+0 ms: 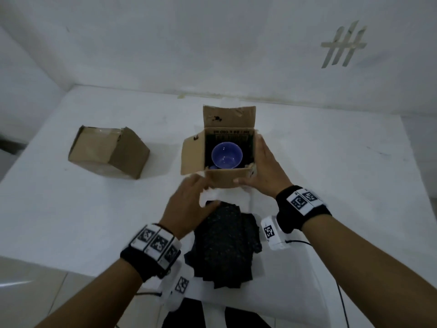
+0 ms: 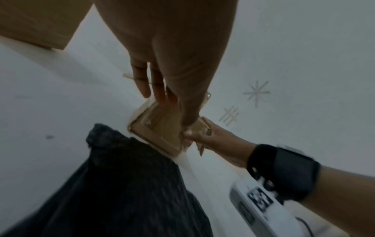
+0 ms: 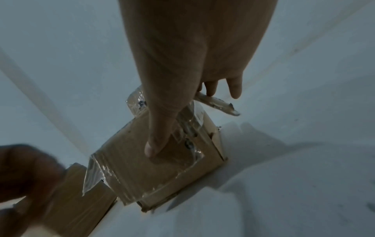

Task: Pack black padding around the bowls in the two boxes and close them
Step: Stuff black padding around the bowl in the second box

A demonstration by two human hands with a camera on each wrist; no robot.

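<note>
An open cardboard box (image 1: 223, 178) stands mid-table with its flaps up and a blue bowl (image 1: 227, 155) inside. Dark lining shows around the bowl. My right hand (image 1: 257, 164) lies flat along the box's right wall, and in the right wrist view its thumb (image 3: 156, 144) presses the taped front face (image 3: 131, 168). My left hand (image 1: 201, 190) hovers with spread fingers at the box's front left corner, holding nothing. It is just above a pile of black padding (image 1: 224, 242) near the table's front edge. A second box (image 1: 108, 155) stands closed at the left.
The white table (image 1: 331, 162) meets a white wall at the back. Crumpled white sheeting (image 1: 238, 197) lies between the open box and the padding. A thin cable (image 1: 340, 294) runs off the near right edge. Tape strips (image 1: 343, 45) are stuck on the wall.
</note>
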